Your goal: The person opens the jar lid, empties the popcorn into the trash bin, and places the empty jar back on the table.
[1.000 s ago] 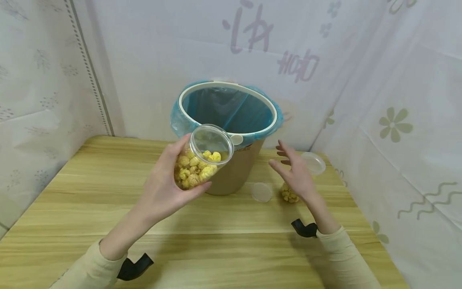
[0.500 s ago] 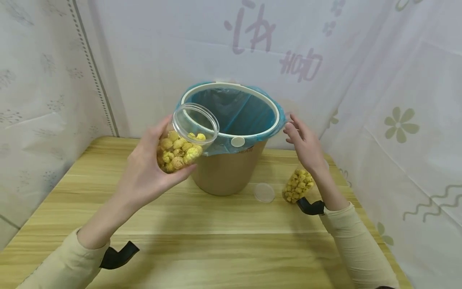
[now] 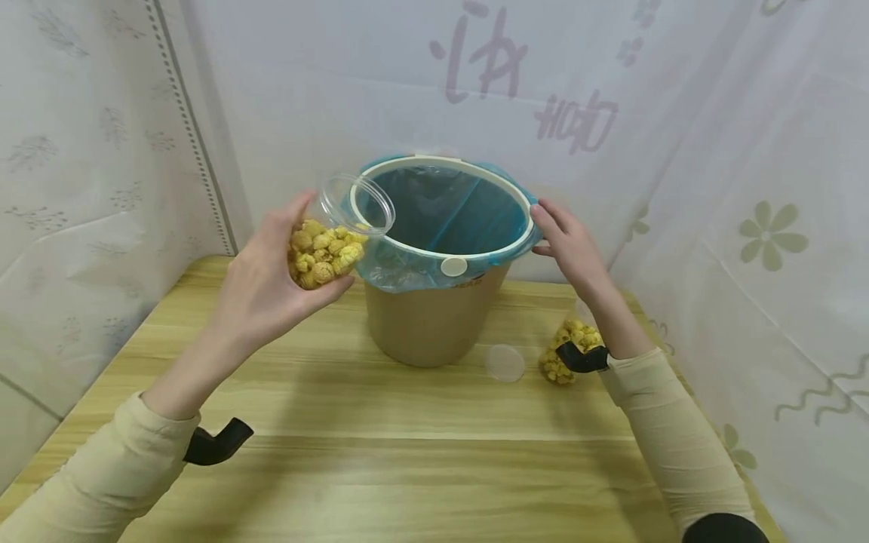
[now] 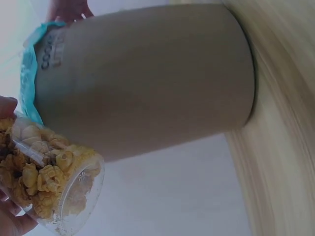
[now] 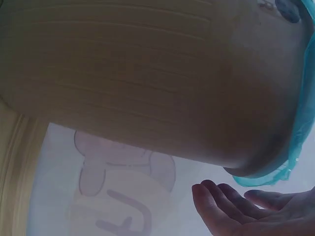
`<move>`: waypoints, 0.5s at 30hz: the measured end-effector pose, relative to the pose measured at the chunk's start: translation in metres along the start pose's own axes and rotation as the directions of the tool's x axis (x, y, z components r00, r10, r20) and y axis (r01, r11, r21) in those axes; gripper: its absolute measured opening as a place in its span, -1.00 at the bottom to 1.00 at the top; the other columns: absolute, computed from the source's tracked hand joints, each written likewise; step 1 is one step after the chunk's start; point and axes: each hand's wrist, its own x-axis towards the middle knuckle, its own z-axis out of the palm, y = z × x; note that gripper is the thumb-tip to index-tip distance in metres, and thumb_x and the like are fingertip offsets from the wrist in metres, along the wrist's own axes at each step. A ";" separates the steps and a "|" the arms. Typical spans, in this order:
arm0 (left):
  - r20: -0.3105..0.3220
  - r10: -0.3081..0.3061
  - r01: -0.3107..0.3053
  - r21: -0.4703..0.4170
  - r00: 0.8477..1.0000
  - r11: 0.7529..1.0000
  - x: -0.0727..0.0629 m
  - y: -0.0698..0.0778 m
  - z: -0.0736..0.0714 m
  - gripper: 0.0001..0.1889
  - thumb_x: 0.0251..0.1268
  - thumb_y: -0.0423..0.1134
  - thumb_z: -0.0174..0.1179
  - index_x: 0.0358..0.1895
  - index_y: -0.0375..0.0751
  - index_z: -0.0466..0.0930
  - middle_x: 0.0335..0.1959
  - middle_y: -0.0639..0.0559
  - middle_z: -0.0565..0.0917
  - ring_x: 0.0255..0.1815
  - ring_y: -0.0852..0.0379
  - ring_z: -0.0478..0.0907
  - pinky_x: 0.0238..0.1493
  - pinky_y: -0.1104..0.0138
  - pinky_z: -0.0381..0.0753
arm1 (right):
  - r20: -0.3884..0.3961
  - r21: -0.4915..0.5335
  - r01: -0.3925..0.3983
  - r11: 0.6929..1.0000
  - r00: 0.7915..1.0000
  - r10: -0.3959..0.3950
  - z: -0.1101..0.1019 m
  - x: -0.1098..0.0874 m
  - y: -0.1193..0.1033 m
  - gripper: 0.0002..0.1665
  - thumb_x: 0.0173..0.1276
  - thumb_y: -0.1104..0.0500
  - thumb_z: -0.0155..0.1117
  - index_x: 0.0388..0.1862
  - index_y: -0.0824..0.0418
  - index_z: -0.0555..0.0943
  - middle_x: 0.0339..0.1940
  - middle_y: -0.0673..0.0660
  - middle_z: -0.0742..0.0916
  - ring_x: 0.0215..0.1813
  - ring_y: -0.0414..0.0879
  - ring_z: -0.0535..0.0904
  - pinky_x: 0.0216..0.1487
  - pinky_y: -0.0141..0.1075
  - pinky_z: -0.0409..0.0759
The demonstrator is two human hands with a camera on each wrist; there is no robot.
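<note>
My left hand (image 3: 261, 275) grips a clear plastic jar (image 3: 326, 253) of yellow popcorn, fingers round its far side and thumb along the near side. The lidless jar tilts right, its mouth overlapping the left rim of a brown trash can (image 3: 428, 320) in the head view. A blue trash bag (image 3: 403, 271) lines the can, under a white ring (image 3: 441, 161). In the left wrist view popcorn (image 4: 47, 177) shows through the jar's wall. My right hand (image 3: 573, 245) is at the can's right rim, thumb by the ring and fingers relaxed outside the bag.
A second jar of popcorn (image 3: 557, 366) rests on the wooden table (image 3: 380, 467), partly hidden behind my right wrist. Between it and the can lies a translucent round lid (image 3: 505, 363). Printed cloth (image 3: 285, 98) hangs behind the table and on both sides.
My left hand has carried the jar up and left, to the can's left rim. My right hand has risen from over the second jar to the can's right rim.
</note>
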 end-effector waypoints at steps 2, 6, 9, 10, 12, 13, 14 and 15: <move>0.001 -0.008 0.008 0.019 1.000 1.000 0.004 -0.002 -0.002 0.09 -0.01 -0.09 0.57 0.62 0.19 0.10 0.22 -0.28 0.57 0.10 -0.26 0.57 -0.02 -0.28 0.57 | 0.002 0.019 0.002 1.000 1.000 -0.002 0.001 0.004 0.001 -0.12 0.56 -0.36 -0.03 0.65 0.10 0.22 0.59 0.19 0.41 0.49 0.12 0.47 0.36 0.08 0.59; 0.018 -0.015 0.014 0.047 1.000 0.999 0.016 -0.006 -0.009 0.08 0.02 -0.09 0.54 0.63 0.22 0.09 0.20 -0.29 0.57 0.10 -0.26 0.55 -0.03 -0.30 0.56 | 0.015 0.053 0.010 0.999 1.000 -0.011 0.004 0.011 0.002 -0.18 0.54 -0.35 0.00 0.57 0.10 0.34 0.48 0.20 0.51 0.44 0.07 0.50 0.37 0.12 0.59; 0.039 -0.014 0.011 0.070 0.999 0.997 0.027 -0.008 -0.014 0.07 0.05 -0.09 0.53 0.63 0.21 0.08 0.20 -0.29 0.56 0.10 -0.25 0.53 -0.03 -0.32 0.55 | 0.021 0.051 0.002 0.999 1.000 -0.003 0.007 0.015 0.001 -0.19 0.52 -0.36 0.05 0.52 0.11 0.40 0.39 0.23 0.57 0.37 0.08 0.57 0.36 0.12 0.59; 0.047 -0.015 0.012 0.080 0.999 0.997 0.030 -0.009 -0.015 0.07 0.05 -0.08 0.52 0.64 0.21 0.07 0.22 -0.29 0.55 0.11 -0.26 0.52 -0.03 -0.33 0.55 | 0.028 0.060 0.000 0.998 1.000 -0.001 0.007 0.016 0.001 -0.19 0.51 -0.35 0.08 0.51 0.12 0.41 0.36 0.26 0.59 0.35 0.11 0.59 0.36 0.11 0.60; 0.065 -0.017 0.010 0.095 0.998 0.995 0.037 -0.009 -0.019 0.07 0.06 -0.07 0.51 0.64 0.20 0.05 0.30 -0.29 0.52 0.16 -0.29 0.50 0.01 -0.36 0.53 | 0.041 0.077 -0.011 0.997 0.999 0.008 0.009 0.018 0.000 -0.21 0.49 -0.32 0.13 0.49 0.14 0.43 0.32 0.29 0.63 0.33 0.14 0.62 0.33 0.04 0.63; 0.073 -0.016 0.009 0.104 0.997 0.995 0.041 -0.009 -0.021 0.08 0.07 -0.06 0.51 0.65 0.20 0.04 0.33 -0.29 0.51 0.18 -0.31 0.50 0.03 -0.37 0.52 | 0.044 0.086 -0.016 0.996 0.999 0.012 0.010 0.019 0.000 -0.22 0.48 -0.31 0.16 0.48 0.13 0.44 0.29 0.31 0.64 0.31 0.15 0.63 0.31 0.00 0.65; 0.082 -0.017 0.008 0.111 0.996 0.994 0.044 -0.009 -0.023 0.08 0.08 -0.05 0.51 0.65 0.21 0.02 0.35 -0.29 0.49 0.20 -0.32 0.49 0.04 -0.38 0.52 | 0.050 0.100 -0.019 0.995 0.999 0.014 0.011 0.020 0.000 -0.23 0.48 -0.29 0.18 0.48 0.13 0.44 0.28 0.32 0.65 0.30 0.16 0.64 0.30 -0.03 0.66; 0.094 -0.020 0.008 0.123 0.995 0.992 0.048 -0.008 -0.025 0.09 0.09 -0.04 0.50 0.66 0.22 0.00 0.38 -0.28 0.47 0.21 -0.33 0.49 0.05 -0.39 0.51 | 0.057 0.113 -0.022 0.993 0.998 0.015 0.012 0.020 0.000 -0.24 0.48 -0.27 0.19 0.48 0.13 0.45 0.27 0.33 0.66 0.30 0.17 0.64 0.29 -0.05 0.66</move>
